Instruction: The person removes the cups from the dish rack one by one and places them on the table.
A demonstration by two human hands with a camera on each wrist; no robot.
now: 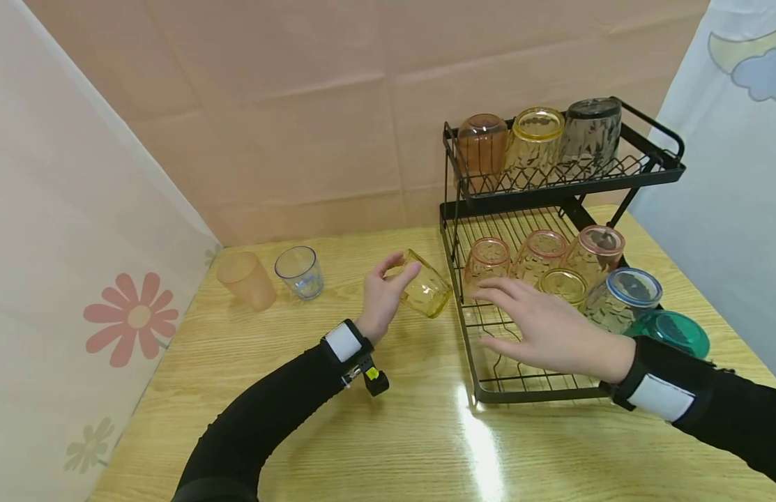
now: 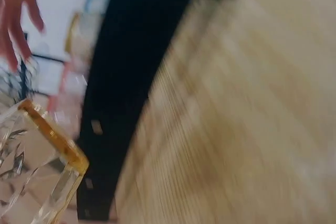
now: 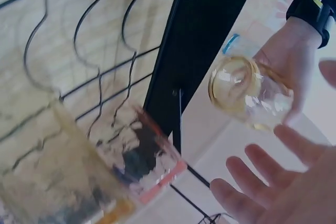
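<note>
My left hand (image 1: pixel 383 296) grips a yellow glass tumbler (image 1: pixel 427 287) near its rim, fingers and thumb round it. The tumbler is tilted, its thick base pointing right toward the left side of the black dish rack (image 1: pixel 472 362). In the right wrist view, the yellow tumbler (image 3: pixel 236 85) shows its round base, with the left hand (image 3: pixel 286 59) behind. Over the lower tier, my right hand (image 1: pixel 551 328) hovers with spread fingers and holds nothing. Below and beside it, pink-rimmed glasses (image 1: pixel 488 254) and a yellow-rimmed glass (image 1: pixel 563 284) stand upside down.
On the table's left stand a frosted orange cup (image 1: pixel 246 280) and a blue-rimmed clear glass (image 1: pixel 301 272). The upper tier holds an amber glass (image 1: pixel 482 150), a yellow glass (image 1: pixel 535 143) and a grey glass (image 1: pixel 591 132). Lower right are a blue-rimmed glass (image 1: pixel 625 298) and a green glass (image 1: pixel 670 332).
</note>
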